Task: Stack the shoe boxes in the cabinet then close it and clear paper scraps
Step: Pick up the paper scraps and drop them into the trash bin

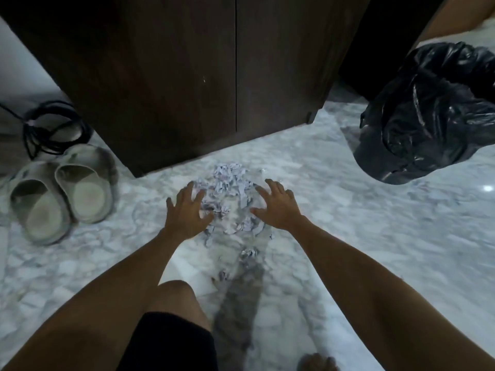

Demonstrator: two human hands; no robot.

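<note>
A dark brown cabinet [203,76] stands ahead with both doors shut; no shoe boxes are visible. A pile of white paper scraps [230,183] lies on the marble floor just in front of it. My left hand [187,210] rests at the pile's left edge, fingers spread, palm down. My right hand [276,204] is at the pile's right edge, fingers also spread. Neither hand holds anything. A few stray scraps [249,253] trail toward my knee.
A black plastic bag [428,116] is at the right, held up by another person's arm [455,20]. A pair of grey slippers [61,194] and a coiled black cable [53,127] lie at the left. My bent knee [174,295] is below.
</note>
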